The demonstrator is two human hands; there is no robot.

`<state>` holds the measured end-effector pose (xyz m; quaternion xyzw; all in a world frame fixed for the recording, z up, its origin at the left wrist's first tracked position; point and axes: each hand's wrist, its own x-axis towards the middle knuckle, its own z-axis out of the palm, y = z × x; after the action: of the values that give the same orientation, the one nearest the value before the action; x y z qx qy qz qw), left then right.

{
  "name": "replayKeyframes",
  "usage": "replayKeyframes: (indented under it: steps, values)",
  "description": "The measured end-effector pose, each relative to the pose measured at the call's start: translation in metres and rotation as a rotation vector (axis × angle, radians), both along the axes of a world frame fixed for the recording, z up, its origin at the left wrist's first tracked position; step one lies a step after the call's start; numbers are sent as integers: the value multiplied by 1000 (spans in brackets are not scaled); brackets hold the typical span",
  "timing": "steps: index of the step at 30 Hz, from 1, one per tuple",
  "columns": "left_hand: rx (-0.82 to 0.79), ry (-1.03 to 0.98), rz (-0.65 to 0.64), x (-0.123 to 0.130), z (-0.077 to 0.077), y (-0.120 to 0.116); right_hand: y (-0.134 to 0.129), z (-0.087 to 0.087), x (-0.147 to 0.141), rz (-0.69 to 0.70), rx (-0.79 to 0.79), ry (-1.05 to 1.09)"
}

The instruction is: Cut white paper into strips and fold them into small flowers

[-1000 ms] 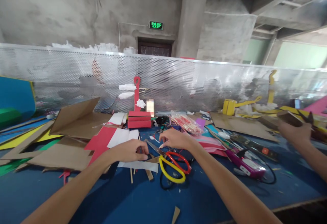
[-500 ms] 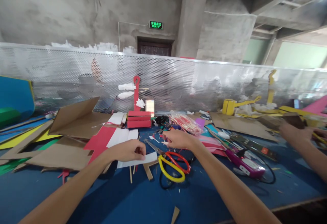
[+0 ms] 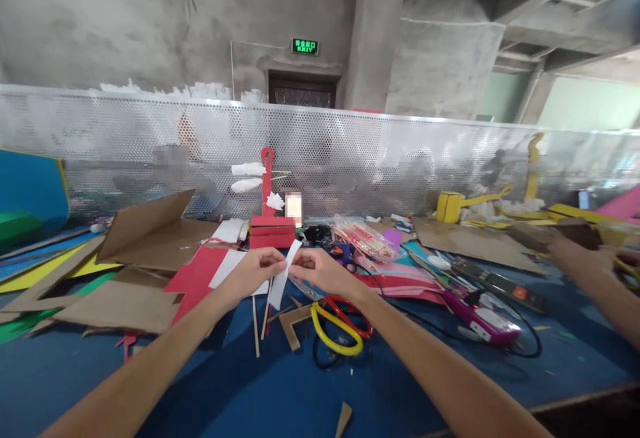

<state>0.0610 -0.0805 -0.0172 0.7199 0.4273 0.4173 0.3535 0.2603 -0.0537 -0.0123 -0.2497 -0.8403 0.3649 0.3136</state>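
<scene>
A narrow white paper strip [image 3: 281,285] is held up at a slant in front of me. My left hand [image 3: 261,268] pinches it from the left, and my right hand [image 3: 319,270] grips it from the other side, fingertips close together. Below the hands lie the scissors [image 3: 336,338] with one yellow and one red handle, their blades partly hidden by my right hand. Thin wooden sticks [image 3: 256,331] lie under the strip. Left of them is a red sheet [image 3: 197,278] with white paper [image 3: 225,270] on it.
Cardboard pieces [image 3: 125,298] cover the left side. A red box with an upright hooked piece [image 3: 273,237] stands against the perforated metal panel [image 3: 330,158]. Bagged sticks [image 3: 367,241] and a purple device with a cable [image 3: 480,321] lie right. Another person's arm [image 3: 590,278] reaches in far right.
The white strip has been lifted off the table and turned nearly upright. My hands have come together around it; the right one moved left, away from a small white scrap.
</scene>
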Motion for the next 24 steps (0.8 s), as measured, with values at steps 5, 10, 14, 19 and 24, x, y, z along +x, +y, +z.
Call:
replayKeyframes:
  steps: [5,10,14,19,24]
  values:
    - [6,-86,-2,2,-2,2,2,-5,-6,-58,-103,112]
    - [-1,-117,29,3,-2,2,1,-6,-5,-25,-144,146]
    - [-22,-120,18,5,1,-1,5,-8,-5,-36,-181,194]
    - [-41,-148,-19,4,2,-2,13,-11,-2,-64,-163,194]
    - [-42,-145,-11,3,-1,1,12,-10,-2,-49,-156,216]
